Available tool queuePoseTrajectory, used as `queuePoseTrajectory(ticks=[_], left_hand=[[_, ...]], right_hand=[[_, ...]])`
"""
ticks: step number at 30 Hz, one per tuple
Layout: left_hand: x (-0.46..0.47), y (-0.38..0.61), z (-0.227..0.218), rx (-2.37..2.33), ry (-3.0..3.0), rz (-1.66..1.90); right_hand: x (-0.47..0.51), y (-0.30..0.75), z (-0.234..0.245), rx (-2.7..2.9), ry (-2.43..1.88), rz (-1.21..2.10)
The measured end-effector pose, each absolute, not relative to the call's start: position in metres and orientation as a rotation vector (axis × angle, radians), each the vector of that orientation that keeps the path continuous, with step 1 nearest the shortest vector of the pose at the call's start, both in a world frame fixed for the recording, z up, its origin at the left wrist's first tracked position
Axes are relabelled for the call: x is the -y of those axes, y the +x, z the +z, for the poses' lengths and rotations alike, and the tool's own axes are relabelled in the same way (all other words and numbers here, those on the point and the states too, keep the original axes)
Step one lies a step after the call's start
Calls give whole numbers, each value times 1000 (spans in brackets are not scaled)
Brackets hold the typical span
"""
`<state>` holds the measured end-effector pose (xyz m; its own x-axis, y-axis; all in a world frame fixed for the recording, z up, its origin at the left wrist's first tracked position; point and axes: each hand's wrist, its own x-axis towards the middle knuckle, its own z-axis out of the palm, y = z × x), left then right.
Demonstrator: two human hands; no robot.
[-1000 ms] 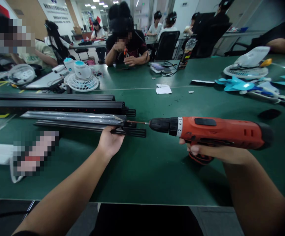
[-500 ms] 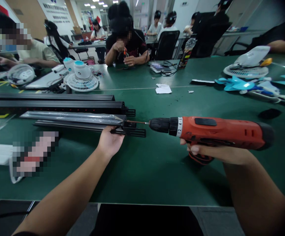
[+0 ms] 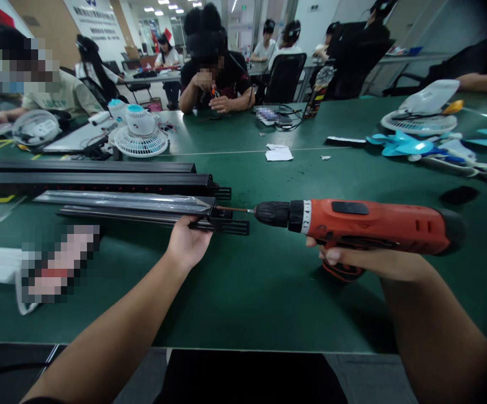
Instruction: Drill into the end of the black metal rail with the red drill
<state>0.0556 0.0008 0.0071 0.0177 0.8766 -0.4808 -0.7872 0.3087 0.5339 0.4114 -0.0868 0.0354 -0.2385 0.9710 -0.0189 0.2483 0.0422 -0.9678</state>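
Observation:
In my right hand (image 3: 353,261) is a red and black cordless drill (image 3: 378,224), held level with its chuck pointing left. A long thin bit (image 3: 237,210) runs from the chuck to the end of a black metal rail (image 3: 142,203), which has clear plastic film along its top. Whether the bit's tip touches a screw is hidden inside the rail's end. My left hand (image 3: 191,241) is closed around that end from the near side, its fingers partly hidden beneath the rail. A slotted black bracket (image 3: 233,226) sticks out just right of it.
Two more black rails (image 3: 92,180) lie behind. White fan parts (image 3: 140,140) stand back left, and blue fan blades (image 3: 401,144) lie back right. A paper scrap (image 3: 279,152) and a bottle (image 3: 317,92) are further back. A co-worker (image 3: 216,73) sits opposite.
The drill and both my hands look almost unmoved; the drill's rear end sits very slightly higher. At the far left, a co-worker's arm and body have shifted.

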Motion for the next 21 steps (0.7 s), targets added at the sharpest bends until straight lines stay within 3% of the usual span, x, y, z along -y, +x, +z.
queuePoseTrajectory(ticks=[21], left_hand=[[0, 57, 11, -856, 110, 1289]], right_hand=[[86, 413, 38, 1597, -1320, 1269]])
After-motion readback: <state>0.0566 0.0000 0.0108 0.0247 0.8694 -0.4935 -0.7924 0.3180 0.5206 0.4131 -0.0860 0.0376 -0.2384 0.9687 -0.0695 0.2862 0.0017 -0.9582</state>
